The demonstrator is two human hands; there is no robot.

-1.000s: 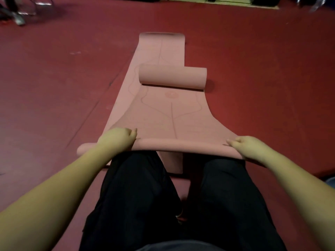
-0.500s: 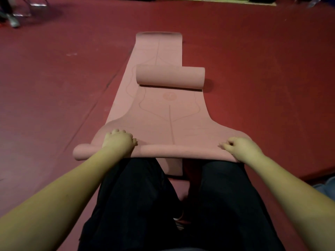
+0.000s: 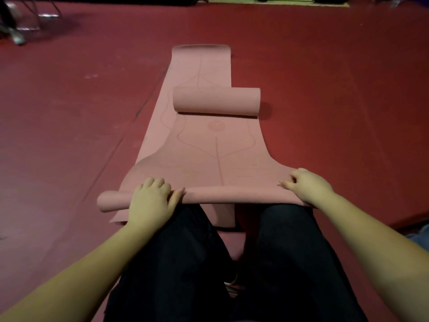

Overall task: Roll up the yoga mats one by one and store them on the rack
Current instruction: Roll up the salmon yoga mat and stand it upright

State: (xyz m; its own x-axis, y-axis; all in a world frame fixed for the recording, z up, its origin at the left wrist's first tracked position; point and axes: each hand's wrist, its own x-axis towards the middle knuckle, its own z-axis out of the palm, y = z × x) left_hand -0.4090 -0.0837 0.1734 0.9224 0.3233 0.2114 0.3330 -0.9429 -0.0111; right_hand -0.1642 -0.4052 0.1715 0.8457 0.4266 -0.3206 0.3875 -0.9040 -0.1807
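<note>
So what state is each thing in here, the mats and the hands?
Near mat: partly rolled from the person's end, the rest flat.
Rolled mat: fully rolled, lying across the flat mats.
Left hand: fingers curled over the roll.
Right hand: gripping the roll.

Dim red floor (image 3: 325, 66), metal chair legs (image 3: 34, 17) far left.

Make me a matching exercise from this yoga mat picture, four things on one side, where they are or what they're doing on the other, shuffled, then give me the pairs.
Things:
1. left hand
2. right hand
3. finished rolled mat
4. metal chair legs

Places or states:
A. lies across the flat mat, farther up
B. far top left corner on the red floor
C. grips the new roll near its left end
D. pinches the roll at its right end

Pairs: 1-C, 2-D, 3-A, 4-B
</note>
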